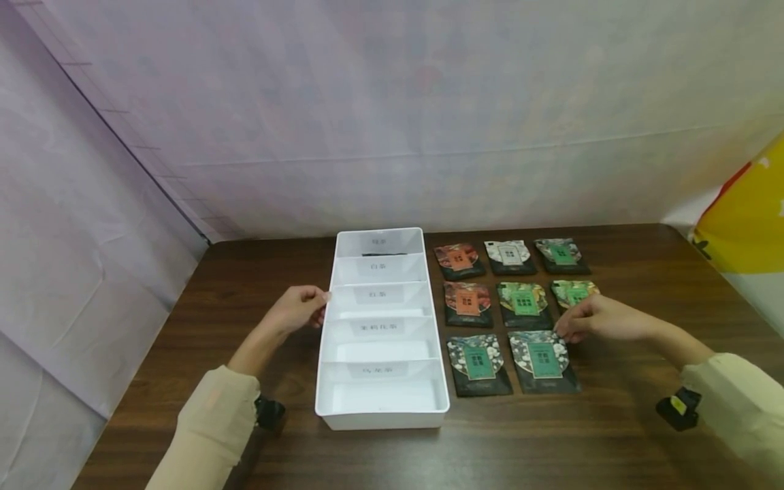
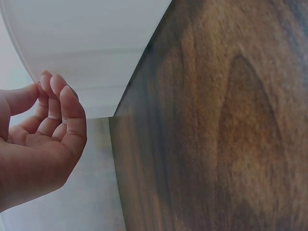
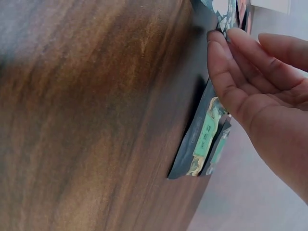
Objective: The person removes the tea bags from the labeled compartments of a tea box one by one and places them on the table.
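Observation:
A white divided box (image 1: 382, 420) with labelled compartments stands on the table. My left hand (image 1: 296, 309) is at its left side, thumb and fingertips pinching the rim; the left wrist view shows the hand (image 2: 45, 130) with its fingers bent there. My right hand (image 1: 603, 318) pinches the upper right corner of a tea packet (image 1: 542, 361) with a teal label, the nearest right of the group. In the right wrist view the fingers (image 3: 219, 57) meet at the packet's edge, and the packet (image 3: 224, 12) is largely cut off by the frame.
More tea packets lie in rows right of the box: orange-labelled (image 1: 468, 304), white-labelled (image 1: 510, 257), green-labelled (image 1: 525, 304) and teal-labelled (image 1: 480, 365). A dark packet edge (image 1: 384, 254) shows in the box's farthest compartment. White cloth (image 1: 392, 136) hangs behind the wooden table (image 1: 490, 442).

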Demonstrator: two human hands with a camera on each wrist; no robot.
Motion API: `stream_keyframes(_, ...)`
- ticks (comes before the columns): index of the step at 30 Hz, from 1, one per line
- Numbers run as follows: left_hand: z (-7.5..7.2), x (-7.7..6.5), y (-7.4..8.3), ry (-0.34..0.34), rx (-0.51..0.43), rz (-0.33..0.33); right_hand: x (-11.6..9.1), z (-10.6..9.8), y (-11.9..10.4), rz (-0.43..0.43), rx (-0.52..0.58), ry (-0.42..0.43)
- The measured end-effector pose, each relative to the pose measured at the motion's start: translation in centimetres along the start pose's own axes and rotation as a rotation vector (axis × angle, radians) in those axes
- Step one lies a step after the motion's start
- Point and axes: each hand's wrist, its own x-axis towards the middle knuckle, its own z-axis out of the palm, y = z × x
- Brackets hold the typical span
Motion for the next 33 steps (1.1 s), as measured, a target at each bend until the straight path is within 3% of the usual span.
stream_keyframes(19, 0.0, 0.1, 0.0, -0.002, 0.005, 0.003, -0.2, -0.2, 0.1, 0.027, -0.013, 0.009)
stream_keyframes(33, 0.0, 0.3, -0.1, 0.001, 0.014, -0.011, -0.1, -1.2, -1.8, -0.018, -0.021, 0.061)
